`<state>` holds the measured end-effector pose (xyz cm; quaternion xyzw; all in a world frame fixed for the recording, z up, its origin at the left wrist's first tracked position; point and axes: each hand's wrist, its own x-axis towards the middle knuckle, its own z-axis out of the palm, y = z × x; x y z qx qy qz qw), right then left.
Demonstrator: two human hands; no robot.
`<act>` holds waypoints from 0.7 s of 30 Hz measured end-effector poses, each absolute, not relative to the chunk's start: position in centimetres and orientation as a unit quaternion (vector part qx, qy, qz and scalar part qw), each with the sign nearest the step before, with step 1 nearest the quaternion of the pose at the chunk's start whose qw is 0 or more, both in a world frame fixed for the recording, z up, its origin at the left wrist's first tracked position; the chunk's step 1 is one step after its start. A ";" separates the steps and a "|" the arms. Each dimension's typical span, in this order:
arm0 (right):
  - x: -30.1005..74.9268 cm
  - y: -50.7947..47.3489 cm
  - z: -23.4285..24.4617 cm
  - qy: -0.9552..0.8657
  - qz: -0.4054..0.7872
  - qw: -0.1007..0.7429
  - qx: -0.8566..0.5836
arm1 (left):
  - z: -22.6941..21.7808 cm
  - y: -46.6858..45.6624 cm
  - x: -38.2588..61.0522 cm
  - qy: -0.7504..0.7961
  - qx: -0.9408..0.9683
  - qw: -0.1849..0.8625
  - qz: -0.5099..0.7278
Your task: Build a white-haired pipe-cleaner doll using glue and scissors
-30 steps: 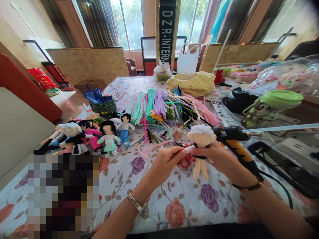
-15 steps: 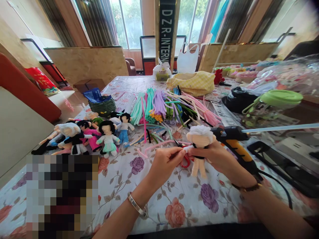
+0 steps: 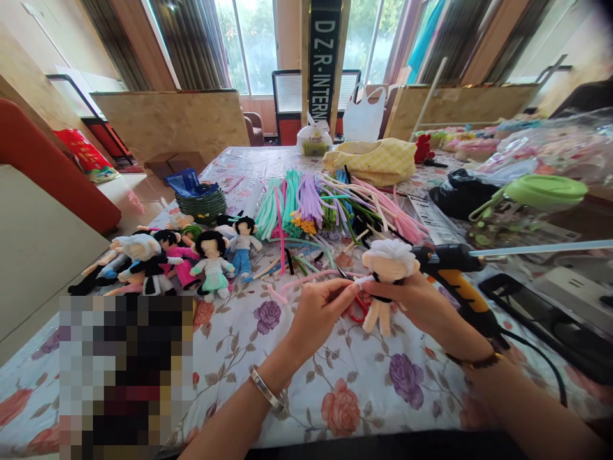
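Observation:
A pipe-cleaner doll (image 3: 391, 263) with white hair, a peach face and peach legs hangs upright over the table, its torso dark. My right hand (image 3: 424, 300) is closed around the doll's body from the right. With thumb and fingertips, my left hand (image 3: 325, 310) pinches the end of the doll's white arm (image 3: 365, 281) on its left side. Behind and below the fingers lie scissors with red handles (image 3: 360, 312), partly hidden by my hands. Just right of my right hand rests a black and yellow glue gun (image 3: 454, 281) with a long glue stick in its back.
Several finished dolls (image 3: 211, 262) lie in a heap at left, near a stack of dark green baskets (image 3: 201, 206). Bundles of coloured pipe cleaners (image 3: 309, 201) spread across the middle. A yellow checked cloth bag (image 3: 371, 160) is behind them. A green-lidded jar (image 3: 546, 191) stands at right.
The view has shifted slightly, moving the scene a little to the right. The doll's legs have swung slightly left. Both hands keep their hold.

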<state>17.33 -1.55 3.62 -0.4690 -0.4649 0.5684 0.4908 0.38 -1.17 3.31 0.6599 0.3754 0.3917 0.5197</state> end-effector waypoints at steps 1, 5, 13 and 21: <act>17.3 -1.5 3.6 -0.465 0.565 0.494 -0.470 | 3.2 -1.2 0.4 0.375 0.664 0.517 0.390; 17.1 -1.4 3.4 -0.453 0.573 0.495 -0.470 | 2.9 -1.2 0.4 0.373 0.693 0.472 0.396; 16.8 -1.4 3.3 -0.448 0.580 0.497 -0.466 | 3.0 -1.7 0.4 0.348 0.724 0.426 0.416; 16.8 -1.3 3.3 -0.493 0.523 0.524 -0.457 | 3.1 -1.9 0.4 0.311 0.718 0.463 0.416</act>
